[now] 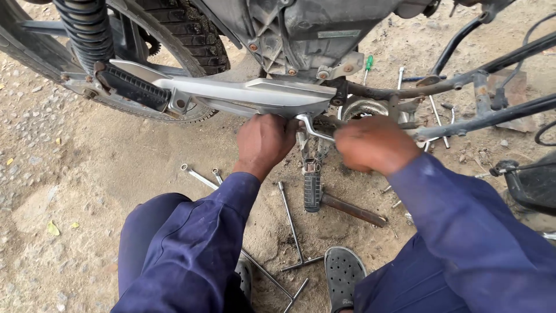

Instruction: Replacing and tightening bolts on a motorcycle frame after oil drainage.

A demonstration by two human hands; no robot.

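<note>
My left hand (263, 142) reaches up under the silver footrest bracket (255, 93) of a motorcycle, fingers curled against its underside; what they hold is hidden. My right hand (373, 145) is closed around a thin silver wrench (311, 127) whose tip points left toward the bracket's lower edge. Below the hands a black ribbed footpeg (312, 186) hangs down. Both arms wear dark blue sleeves.
The rear tyre (185, 29), shock spring (87, 29) and engine casing (301, 29) stand above. Black frame tubes (492, 110) run right. On the sandy ground lie a T-handle wrench (292, 226), spanners (200, 177), a rusty bar (353, 210), a green-handled screwdriver (368, 64). My sandal (343, 272) is below.
</note>
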